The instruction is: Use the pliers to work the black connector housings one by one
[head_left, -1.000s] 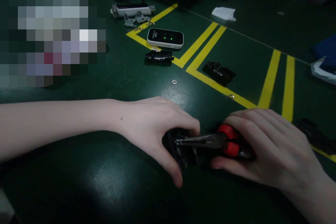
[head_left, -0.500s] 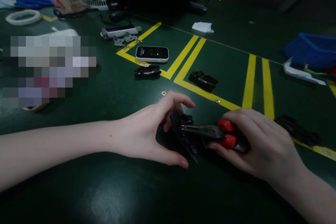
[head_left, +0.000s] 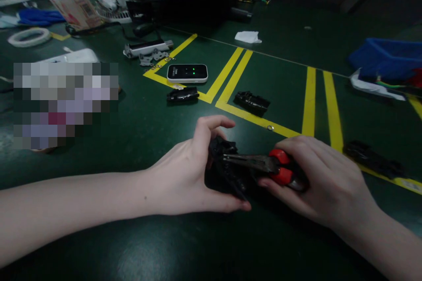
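Note:
My right hand (head_left: 325,180) is closed round needle-nose pliers (head_left: 253,161) with red handles. The jaws point left, and their tips meet a dark black plastic part (head_left: 227,167). Around that part curls my left hand (head_left: 194,171), its thumb against the lower end and its fingers behind the upper end. The index finger sticks out above the part. Fine detail where the jaws meet the plastic is too dark to make out. Just beyond the hands, a small metal ring (head_left: 270,127) lies on the yellow tape.
Black plastic pieces (head_left: 252,103) lie about the green table (head_left: 158,241), one more (head_left: 374,158) at right. A white-edged device (head_left: 187,73) with green lights sits farther back. At far right is a blue bin (head_left: 385,59); at far left, a tape roll (head_left: 29,37).
My left hand has closed in on the black plastic part, its thumb now meeting the lower end. A metal ring beyond that hand is now out of sight. The pliers stay at the part.

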`<action>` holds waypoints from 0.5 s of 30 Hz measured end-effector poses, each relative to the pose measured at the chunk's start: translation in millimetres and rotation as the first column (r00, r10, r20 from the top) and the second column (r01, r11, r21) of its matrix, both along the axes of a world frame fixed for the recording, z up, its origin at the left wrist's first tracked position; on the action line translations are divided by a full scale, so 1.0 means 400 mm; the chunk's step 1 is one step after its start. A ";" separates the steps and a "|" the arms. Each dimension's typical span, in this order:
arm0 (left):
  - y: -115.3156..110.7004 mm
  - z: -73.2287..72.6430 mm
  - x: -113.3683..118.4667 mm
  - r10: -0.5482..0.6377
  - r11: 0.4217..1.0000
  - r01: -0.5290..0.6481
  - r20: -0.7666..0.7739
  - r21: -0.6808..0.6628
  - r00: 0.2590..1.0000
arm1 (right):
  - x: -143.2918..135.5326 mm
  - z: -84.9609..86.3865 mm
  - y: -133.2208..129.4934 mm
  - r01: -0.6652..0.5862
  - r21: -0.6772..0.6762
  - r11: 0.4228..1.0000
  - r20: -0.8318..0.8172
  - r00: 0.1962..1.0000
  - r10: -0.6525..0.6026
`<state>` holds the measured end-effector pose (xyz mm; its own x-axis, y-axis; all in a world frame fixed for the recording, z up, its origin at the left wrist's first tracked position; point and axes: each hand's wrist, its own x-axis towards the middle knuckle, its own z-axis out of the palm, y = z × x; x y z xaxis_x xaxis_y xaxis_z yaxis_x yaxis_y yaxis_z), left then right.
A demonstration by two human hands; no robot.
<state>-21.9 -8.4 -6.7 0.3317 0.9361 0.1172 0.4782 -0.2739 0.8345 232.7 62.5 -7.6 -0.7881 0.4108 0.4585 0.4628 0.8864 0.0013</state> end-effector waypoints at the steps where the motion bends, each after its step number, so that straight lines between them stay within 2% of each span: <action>1: -0.001 0.000 0.000 0.015 1.000 -0.015 -0.013 0.014 1.000 | -0.002 0.000 -0.001 0.004 -0.003 1.000 -0.005 1.000 -0.004; 4: -0.006 -0.002 0.001 0.032 0.999 -0.032 -0.003 0.044 0.999 | -0.004 0.002 -0.005 0.016 -0.011 1.000 -0.013 1.000 -0.017; 8: -0.010 -0.003 0.002 0.001 1.000 -0.004 0.094 0.030 0.996 | 0.001 0.006 -0.002 0.035 0.014 0.999 -0.019 0.999 -0.035; 15: -0.006 0.015 -0.007 -0.132 0.989 0.139 0.108 -0.059 0.985 | 0.008 0.015 0.003 0.018 0.098 0.995 -0.021 1.000 -0.016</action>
<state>-24.5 -10.7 -0.6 0.4450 0.8903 0.0966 0.3503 -0.2724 0.8961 235.8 63.5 -1.6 -0.7715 0.3759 0.5132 0.4783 0.8747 0.0782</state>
